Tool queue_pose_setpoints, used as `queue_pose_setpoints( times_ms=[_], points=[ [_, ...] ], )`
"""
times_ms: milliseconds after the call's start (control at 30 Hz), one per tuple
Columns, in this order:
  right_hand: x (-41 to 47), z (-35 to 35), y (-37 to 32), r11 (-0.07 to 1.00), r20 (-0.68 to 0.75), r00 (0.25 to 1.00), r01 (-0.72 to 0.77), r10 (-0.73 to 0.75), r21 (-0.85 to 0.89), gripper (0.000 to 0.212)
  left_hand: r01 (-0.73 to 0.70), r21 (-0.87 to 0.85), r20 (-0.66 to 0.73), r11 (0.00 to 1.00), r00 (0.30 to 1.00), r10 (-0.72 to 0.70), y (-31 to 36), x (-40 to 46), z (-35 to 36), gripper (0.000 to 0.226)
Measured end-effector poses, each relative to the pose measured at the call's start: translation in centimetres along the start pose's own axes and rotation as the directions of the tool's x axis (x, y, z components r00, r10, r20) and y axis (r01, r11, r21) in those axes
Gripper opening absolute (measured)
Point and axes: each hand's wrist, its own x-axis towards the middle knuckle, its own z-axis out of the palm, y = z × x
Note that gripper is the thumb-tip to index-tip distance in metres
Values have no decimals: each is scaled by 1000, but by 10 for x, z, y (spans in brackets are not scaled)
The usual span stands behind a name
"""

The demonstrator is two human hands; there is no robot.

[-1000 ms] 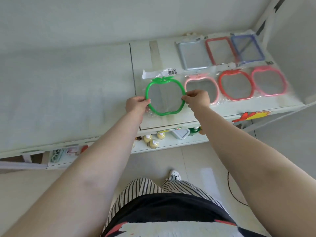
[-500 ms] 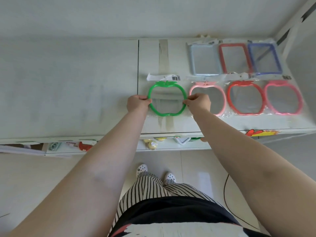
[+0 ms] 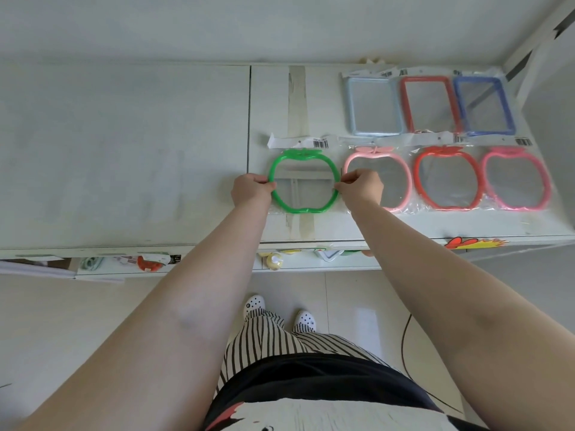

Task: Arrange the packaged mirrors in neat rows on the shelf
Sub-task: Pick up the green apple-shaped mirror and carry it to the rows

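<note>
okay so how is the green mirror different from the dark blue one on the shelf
The green mirror has an apple-shaped frame; the dark blue mirror has a rectangular one. The green mirror sits at the left end of the front row, the dark blue mirror at the right end of the back row. Both hands, left hand and right hand, hold the green; nothing touches the blue. Both are in clear plastic packaging.

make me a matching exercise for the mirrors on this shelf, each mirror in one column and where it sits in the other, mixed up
Things:
1. green apple mirror
2. blue rectangular mirror
3. red apple mirror
4. pale blue rectangular mirror

Places:
A. back row, right end
B. front row, gripped by left hand and right hand
C. back row, left end
D. front row, between two pink apple mirrors

Pairs: 1-B, 2-A, 3-D, 4-C
</note>
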Motion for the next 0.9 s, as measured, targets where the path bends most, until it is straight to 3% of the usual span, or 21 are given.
queue_pose_setpoints(
  times_ms=[533,900],
  points=[
    [-2,5,3,993,-41,999,27,-32,-118,45,-45,132,-40,990,998,51,2,-2,0,27],
    [2,5,5,990,-35,999,23,-28,-136,50,-71,126,-35,990,997,76,-2,3,2,26]
  ],
)
